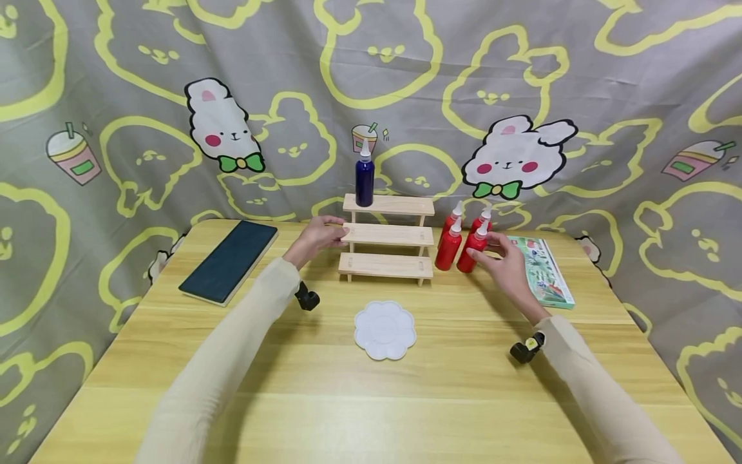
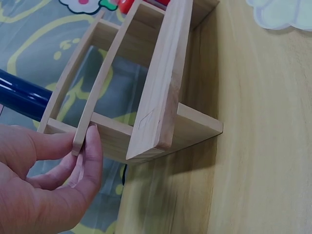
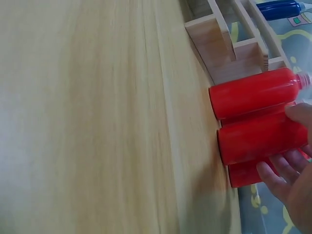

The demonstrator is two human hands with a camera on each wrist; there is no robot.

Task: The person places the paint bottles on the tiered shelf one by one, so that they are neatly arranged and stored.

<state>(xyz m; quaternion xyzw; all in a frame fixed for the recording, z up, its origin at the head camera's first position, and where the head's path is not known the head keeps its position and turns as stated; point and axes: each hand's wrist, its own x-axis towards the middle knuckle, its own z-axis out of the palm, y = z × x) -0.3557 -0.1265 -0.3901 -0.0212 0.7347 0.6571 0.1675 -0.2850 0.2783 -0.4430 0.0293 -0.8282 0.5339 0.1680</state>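
- We see a desk [image 1: 324,412] with light wood grain; its surface is smooth and has a soft shine.
- Behind it and at both sides hangs a grey cloth [image 1: 406,77] with yellow outlines and white rabbits.
- On the desk we see a dark flat book [image 1: 228,261] at the left, a white flower-shaped dish [image 1: 385,330] in the middle and a colourful box [image 1: 542,270] at the right.
- The wooden rack [image 1: 385,264] stands near the back; its long axis runs from left to right, and its three steps descend toward us.
- The blue bottle [image 1: 364,182] is upright on the top step, at the left end, nozzle up.
- The left hand [image 1: 317,237] pinches the left end of the middle step between thumb and fingers.
- The right hand [image 1: 510,264] grips the front-right red bottle [image 1: 466,262], with thumb and fingers on opposite sides.
- This bottle is right of the rack, its long axis vertical, nozzle up; the other three red bottles [image 1: 449,249] stand upright close to it.
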